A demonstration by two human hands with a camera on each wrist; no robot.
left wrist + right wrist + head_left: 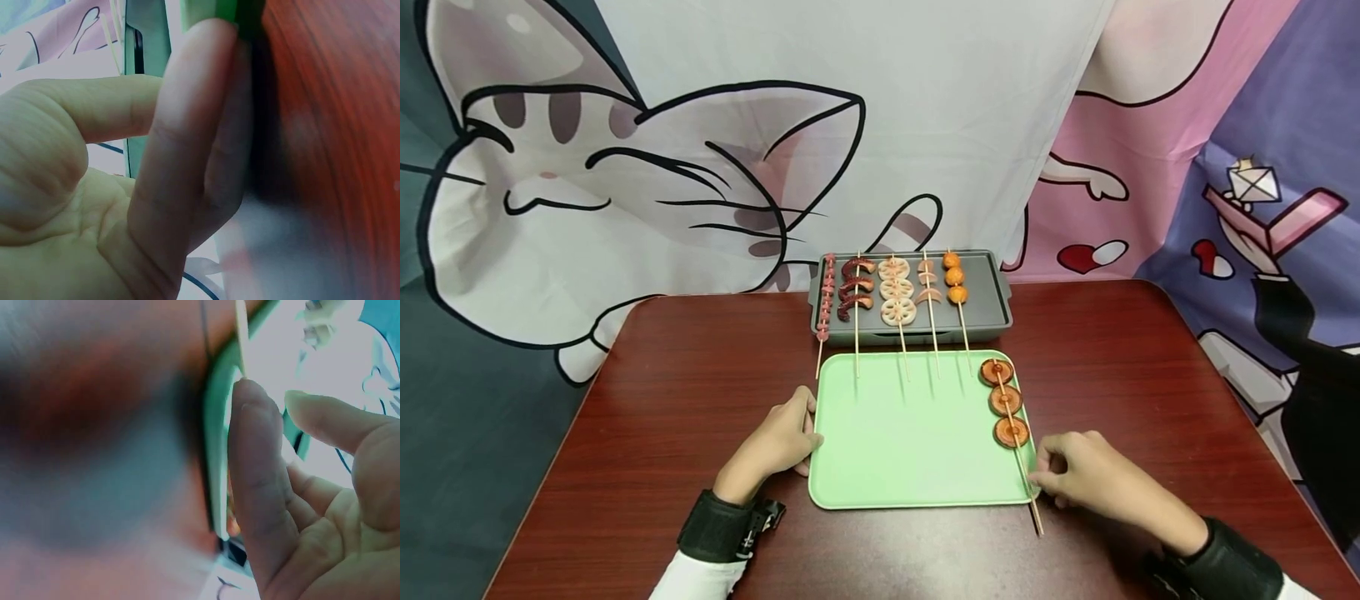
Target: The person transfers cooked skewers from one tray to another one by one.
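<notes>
A light green tray (910,442) lies on the table, its left rim held by my left hand (782,433) with the thumb at the edge. In the left wrist view, fingers (187,112) meet the tray's green edge from the side. Along the tray's right side lies a skewer of brown mushroom slices (1005,401), its stick end jutting past the front rim. My right hand (1093,475) is beside that stick, fingers bent. The right wrist view shows one fingertip (250,394) at the stick (242,337), with a gap to the thumb.
Behind the tray stands a grey grill box (988,292). Across it lie several skewers: pink pieces (826,296), dark red curled pieces (855,287), lotus root slices (895,289), pale pink pieces (928,279) and orange balls (955,277). A printed cloth (962,108) hangs behind the table.
</notes>
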